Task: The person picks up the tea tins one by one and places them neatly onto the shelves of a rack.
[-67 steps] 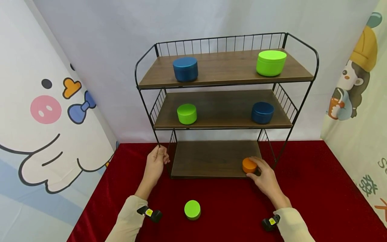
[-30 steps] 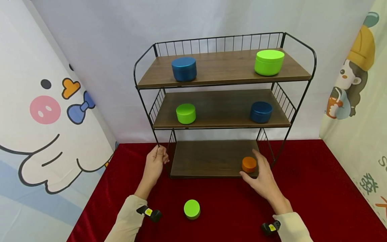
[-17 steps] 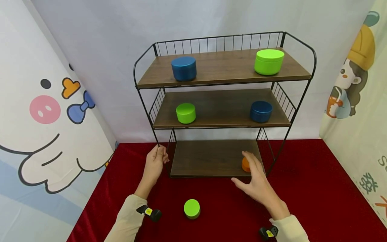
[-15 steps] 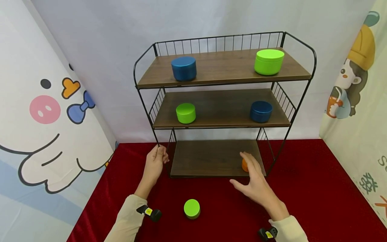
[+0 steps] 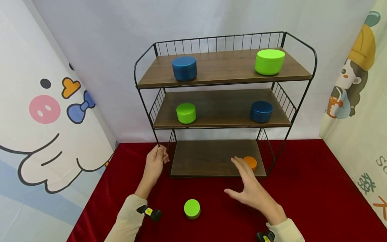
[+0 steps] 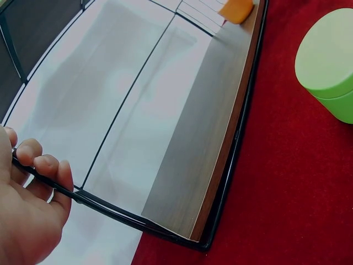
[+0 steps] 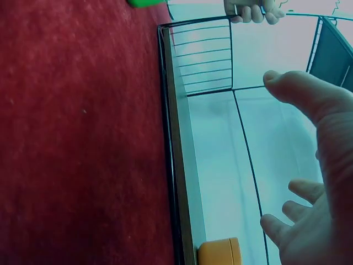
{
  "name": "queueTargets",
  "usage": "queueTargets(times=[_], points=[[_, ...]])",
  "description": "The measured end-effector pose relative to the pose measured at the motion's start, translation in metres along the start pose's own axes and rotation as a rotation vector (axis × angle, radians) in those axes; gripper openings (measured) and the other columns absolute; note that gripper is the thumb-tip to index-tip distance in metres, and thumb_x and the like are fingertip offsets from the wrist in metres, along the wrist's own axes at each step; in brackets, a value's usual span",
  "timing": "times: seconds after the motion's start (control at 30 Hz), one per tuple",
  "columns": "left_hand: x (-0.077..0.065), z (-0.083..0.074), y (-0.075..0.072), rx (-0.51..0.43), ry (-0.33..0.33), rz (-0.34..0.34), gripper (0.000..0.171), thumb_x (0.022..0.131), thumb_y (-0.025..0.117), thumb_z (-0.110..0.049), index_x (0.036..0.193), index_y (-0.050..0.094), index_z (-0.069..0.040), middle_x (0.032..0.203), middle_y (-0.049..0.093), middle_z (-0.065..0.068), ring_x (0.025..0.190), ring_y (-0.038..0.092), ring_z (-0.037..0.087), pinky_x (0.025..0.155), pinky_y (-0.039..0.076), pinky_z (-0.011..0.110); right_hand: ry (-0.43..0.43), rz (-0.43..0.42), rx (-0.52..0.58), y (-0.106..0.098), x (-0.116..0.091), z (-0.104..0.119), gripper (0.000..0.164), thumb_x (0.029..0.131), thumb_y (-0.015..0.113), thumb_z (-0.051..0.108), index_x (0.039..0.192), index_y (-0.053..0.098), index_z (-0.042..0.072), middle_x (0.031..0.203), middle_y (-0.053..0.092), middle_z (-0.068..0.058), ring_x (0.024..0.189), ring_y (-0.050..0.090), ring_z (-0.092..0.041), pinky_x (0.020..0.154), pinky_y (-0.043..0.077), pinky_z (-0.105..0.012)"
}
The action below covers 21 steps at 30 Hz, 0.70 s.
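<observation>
A black metal rack with three brown wooden shelves [image 5: 208, 158] stands at the back. My left hand [image 5: 155, 163] grips its left front post; in the left wrist view, curled fingers [image 6: 48, 164] wrap the thin black bar. An orange round tin [image 5: 251, 163] sits at the right end of the bottom shelf. Just left of and in front of it is my right hand [image 5: 251, 193], fingers extended and thumb spread, holding nothing. The right wrist view shows the orange tin [image 7: 218, 253] apart from the fingers. On the red cloth between both hands lies a light green round tin [image 5: 192, 209].
The top shelf bears a blue tin [image 5: 184, 69] at left and a bright green tin [image 5: 270, 62] at right. On the middle shelf are a green tin [image 5: 186, 113] at left and a dark blue tin [image 5: 261, 112] at right. Red cloth [image 5: 308, 188] covers the table.
My right hand has let go of the orange tin, opened, and drawn back to the left and toward me. The tin stays on the bottom shelf. My left hand keeps its grip.
</observation>
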<state>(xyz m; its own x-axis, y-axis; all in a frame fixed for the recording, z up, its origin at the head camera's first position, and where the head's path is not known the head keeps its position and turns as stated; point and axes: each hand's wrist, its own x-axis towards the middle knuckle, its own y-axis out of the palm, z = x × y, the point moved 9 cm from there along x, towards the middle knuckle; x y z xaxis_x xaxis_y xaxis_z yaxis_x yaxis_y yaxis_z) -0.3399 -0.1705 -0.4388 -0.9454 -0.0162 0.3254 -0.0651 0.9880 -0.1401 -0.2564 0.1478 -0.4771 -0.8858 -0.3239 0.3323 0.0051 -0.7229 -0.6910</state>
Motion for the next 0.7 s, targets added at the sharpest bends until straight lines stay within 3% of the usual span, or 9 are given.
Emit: queueTargets(times=[0.23,0.4,0.53,0.7], points=[[0.000,-0.001,0.000,-0.009,0.006,-0.002,0.037,0.113,0.036,-0.017,0.088,0.042,0.009,0.069,0.041,0.010,0.065,0.045,0.012,0.070,0.049,0.027,-0.042,0.069,0.033,0.016,-0.005,0.013,0.107,0.082,0.089,0.028,0.164,0.021,0.015,0.170,0.020,-0.012,0.155,0.017,-0.045,0.113,0.037,-0.067],[0.000,-0.001,0.000,-0.017,0.002,-0.001,0.038,0.113,0.036,-0.019,0.088,0.042,0.009,0.070,0.040,0.011,0.065,0.044,0.013,0.070,0.049,0.029,-0.034,0.141,0.068,0.033,-0.010,0.017,0.105,0.085,0.087,0.033,0.165,0.020,0.020,0.170,0.019,-0.011,0.156,0.016,-0.043,0.113,0.038,-0.066],[0.000,0.001,0.000,-0.013,-0.003,-0.003,0.037,0.113,0.036,-0.017,0.088,0.042,0.009,0.070,0.040,0.011,0.065,0.044,0.013,0.070,0.049,0.030,-0.025,0.186,0.071,0.044,-0.015,0.017,0.102,0.087,0.085,0.037,0.165,0.020,0.024,0.169,0.023,-0.013,0.155,0.026,-0.037,0.114,0.040,-0.059],[0.000,0.000,0.000,-0.005,-0.002,-0.004,0.036,0.113,0.036,-0.017,0.088,0.042,0.008,0.069,0.041,0.010,0.065,0.045,0.013,0.070,0.050,0.030,-0.008,0.235,0.074,0.055,-0.019,0.019,0.095,0.088,0.082,0.040,0.163,0.027,0.020,0.166,0.029,-0.014,0.150,0.037,-0.033,0.112,0.045,-0.056]])
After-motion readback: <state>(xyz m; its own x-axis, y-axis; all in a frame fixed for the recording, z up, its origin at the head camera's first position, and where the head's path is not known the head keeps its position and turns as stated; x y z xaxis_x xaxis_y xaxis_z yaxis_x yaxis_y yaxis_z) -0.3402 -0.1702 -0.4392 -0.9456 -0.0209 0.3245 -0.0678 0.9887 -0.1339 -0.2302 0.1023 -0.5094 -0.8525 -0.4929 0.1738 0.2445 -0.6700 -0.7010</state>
